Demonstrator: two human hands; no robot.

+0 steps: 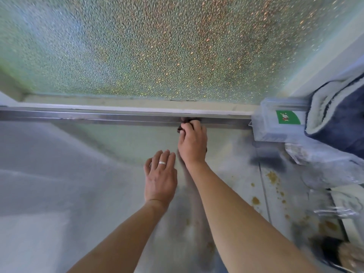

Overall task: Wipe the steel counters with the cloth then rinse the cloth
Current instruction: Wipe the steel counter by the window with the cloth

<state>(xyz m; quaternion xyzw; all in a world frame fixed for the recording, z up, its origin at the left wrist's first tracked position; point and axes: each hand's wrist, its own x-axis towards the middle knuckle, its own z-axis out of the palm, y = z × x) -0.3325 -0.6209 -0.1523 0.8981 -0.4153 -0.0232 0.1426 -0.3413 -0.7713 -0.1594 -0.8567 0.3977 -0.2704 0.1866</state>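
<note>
Right hand (192,141) — reaches forward to the back of the steel counter (82,174), fingers curled round a dark cloth (182,126); only a small bunched part of the cloth shows past the fingertips, pressed against the raised steel rail (98,117) that runs along the counter's back edge.

Left hand (160,177) — lies palm down on the counter just beside and nearer than the right wrist, fingers straight and close together, holding nothing. A pale ring (162,163) sits on one finger.

Steel counter — dull grey, streaked and hazy; brown spots and smears (272,177) lie on its right part, near a seam in the steel.

Textured glass pane (157,46) — stands behind the rail, pebbled surface, with green and orange tints showing through.

Clear plastic box (275,125) — sits at the right end of the rail, bearing a green label (288,117) with a small cartoon figure.

Folded towel (338,119) — dark blue with a white fleecy side, just right of the box.

Crumpled clear plastic wrap (315,154) — lies below the box and towel; the things at the lower right edge are too blurred to tell.
</note>
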